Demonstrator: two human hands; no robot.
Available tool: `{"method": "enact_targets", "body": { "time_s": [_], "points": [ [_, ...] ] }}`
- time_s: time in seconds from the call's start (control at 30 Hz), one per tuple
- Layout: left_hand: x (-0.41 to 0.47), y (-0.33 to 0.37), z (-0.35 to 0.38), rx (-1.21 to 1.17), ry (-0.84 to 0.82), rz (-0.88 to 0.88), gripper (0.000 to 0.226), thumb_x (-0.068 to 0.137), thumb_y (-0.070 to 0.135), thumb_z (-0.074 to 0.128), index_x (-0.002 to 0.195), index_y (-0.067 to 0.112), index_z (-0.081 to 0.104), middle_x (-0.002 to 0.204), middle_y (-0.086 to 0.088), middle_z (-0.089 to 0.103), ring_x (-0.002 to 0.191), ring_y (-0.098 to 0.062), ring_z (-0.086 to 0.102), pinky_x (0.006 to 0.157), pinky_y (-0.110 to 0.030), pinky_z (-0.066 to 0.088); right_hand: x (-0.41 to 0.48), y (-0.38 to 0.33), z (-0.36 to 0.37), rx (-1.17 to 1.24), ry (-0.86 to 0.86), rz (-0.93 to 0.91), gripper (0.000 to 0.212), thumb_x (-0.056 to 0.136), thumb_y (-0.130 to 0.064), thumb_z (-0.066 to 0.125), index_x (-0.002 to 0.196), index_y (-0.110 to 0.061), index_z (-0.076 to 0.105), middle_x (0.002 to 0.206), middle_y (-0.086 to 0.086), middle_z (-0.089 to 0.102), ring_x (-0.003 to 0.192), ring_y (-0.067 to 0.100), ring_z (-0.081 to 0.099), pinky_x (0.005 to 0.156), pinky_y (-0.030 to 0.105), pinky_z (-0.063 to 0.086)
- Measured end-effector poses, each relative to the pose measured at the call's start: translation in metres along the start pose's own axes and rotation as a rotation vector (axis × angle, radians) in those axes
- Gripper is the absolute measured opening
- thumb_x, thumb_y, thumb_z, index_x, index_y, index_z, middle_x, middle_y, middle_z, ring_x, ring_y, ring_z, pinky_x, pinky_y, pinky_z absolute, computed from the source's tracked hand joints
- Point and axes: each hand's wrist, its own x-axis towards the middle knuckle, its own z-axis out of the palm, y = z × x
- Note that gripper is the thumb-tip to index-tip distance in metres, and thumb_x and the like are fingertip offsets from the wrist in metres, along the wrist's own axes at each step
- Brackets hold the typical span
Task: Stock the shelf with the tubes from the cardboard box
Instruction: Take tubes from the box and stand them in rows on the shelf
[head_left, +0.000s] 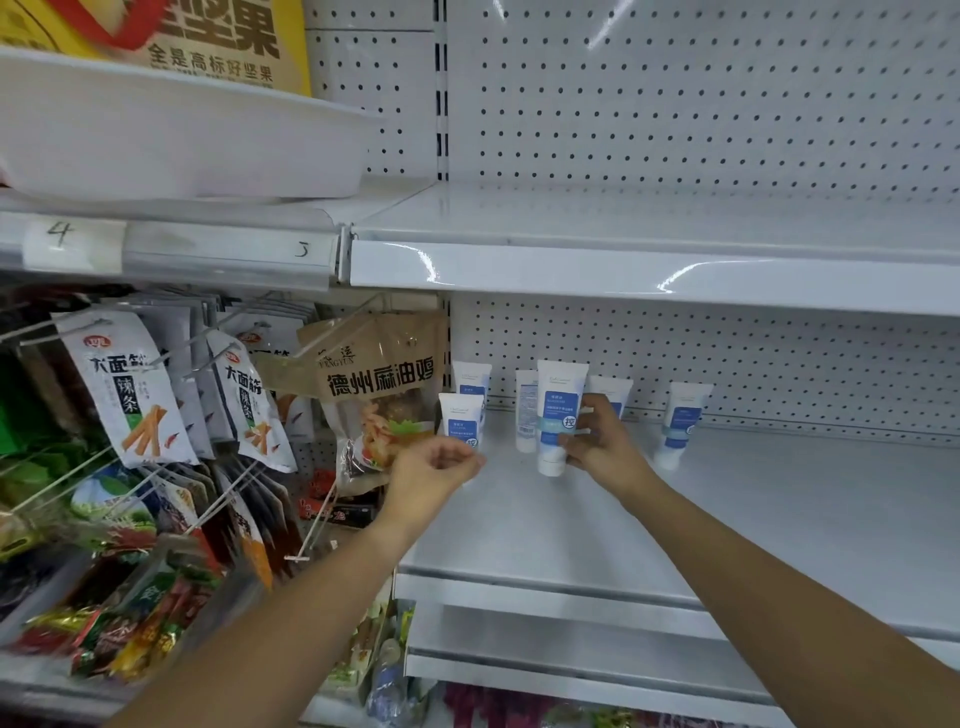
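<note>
The right hand's (605, 441) fingers (596, 413) and thumb are curled round the white and blue held tube (557, 415), gripping it by its right edge, upright, cap down. Whether the cap is touching the shelf (727, 519) or hovering just above it I cannot tell. Behind these fingers stand two more tubes, one just to the left (525, 410) and one partly hidden behind the hand (612, 387). A further tube (681, 422) stands well off to their right.

The left hand's (434, 470) fingers (467, 460) are loosely curled and appear to hold nothing. The front-left tube (460, 418) stands just behind their tips, and another (471, 379) is behind that, against the pegboard back (779, 358). Farther left of that hand hang snack packets (130, 395).

The step in hand looks like placing: one tube being set into a second row in front of those already standing. Next, the right hand needs to seat the cap flat, let go without tipping the tube or its neighbours, and go back to the cardboard box, which is out of view, for more
</note>
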Motion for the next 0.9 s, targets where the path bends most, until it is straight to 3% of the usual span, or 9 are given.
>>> {"method": "enact_targets", "body": {
  "time_s": [0.13,0.3,0.4,0.53,0.6,0.7,0.9],
  "points": [
    [-0.012,0.005,0.034,-0.010,-0.016,-0.009,0.030,0.075,0.008,0.084,0.102,0.007,0.072,0.094,-0.006,0.075,0.086,-0.017,0.070,0.080,-0.020,0.056,-0.003,-0.003,-0.003,0.010,-0.017,-0.006,0.042,0.088,-0.005,0.068,0.119,-0.025,0.049,0.118,0.004,0.061,0.109,0.023,0.064,0.087,0.047,0.058],
    [-0.017,0.010,0.066,0.023,0.015,0.026,0.045,0.076,0.016,0.084,0.113,0.025,0.062,0.105,0.010,0.068,0.099,-0.009,0.065,0.081,-0.010,0.050,-0.008,0.000,-0.005,-0.029,-0.024,-0.018,0.041,0.089,-0.005,0.067,0.121,-0.022,0.047,0.113,0.005,0.063,0.104,0.021,0.066,0.086,0.046,0.058],
    [-0.013,0.030,0.074,-0.037,0.041,0.073,0.051,0.079,0.014,0.082,0.123,0.022,0.058,0.109,0.015,0.064,0.103,-0.005,0.062,0.084,-0.005,0.046,-0.012,0.001,-0.007,-0.039,-0.040,-0.023,0.043,0.089,-0.002,0.066,0.122,-0.019,0.046,0.114,0.006,0.061,0.103,0.020,0.065,0.085,0.042,0.059],
    [0.014,0.058,0.075,-0.032,0.075,0.148,0.062,0.079,0.013,0.082,0.134,0.013,0.054,0.119,-0.001,0.064,0.107,-0.013,0.062,0.093,-0.020,0.052,-0.014,0.008,-0.005,-0.035,-0.037,-0.018,0.041,0.088,0.002,0.064,0.118,-0.021,0.046,0.112,0.007,0.060,0.101,0.019,0.064,0.088,0.044,0.057],
    [0.025,0.068,0.074,-0.005,0.076,0.169,0.059,0.079,0.013,0.081,0.132,0.017,0.055,0.117,-0.002,0.065,0.104,-0.013,0.063,0.091,-0.022,0.053,-0.014,0.010,-0.002,-0.043,-0.038,-0.019,0.042,0.088,0.003,0.063,0.117,-0.022,0.046,0.111,0.006,0.060,0.098,0.015,0.063,0.090,0.042,0.056],
    [0.037,0.077,0.070,0.053,0.066,0.203,0.045,0.080,0.007,0.079,0.119,0.021,0.060,0.108,0.001,0.066,0.097,-0.012,0.063,0.083,-0.014,0.052,-0.013,0.013,0.003,-0.066,-0.026,-0.027,0.043,0.088,0.004,0.063,0.120,-0.019,0.046,0.111,0.006,0.060,0.093,0.006,0.063,0.089,0.034,0.056],
    [0.053,0.073,0.064,0.166,-0.022,0.195,0.026,0.079,-0.001,0.077,0.095,0.017,0.069,0.100,0.000,0.071,0.083,-0.010,0.064,0.077,-0.016,0.052,-0.006,0.021,0.013,-0.061,-0.012,-0.026,0.047,0.088,0.005,0.061,0.127,-0.012,0.042,0.113,0.007,0.059,0.097,0.012,0.062,0.091,0.039,0.055]
  ]
}}
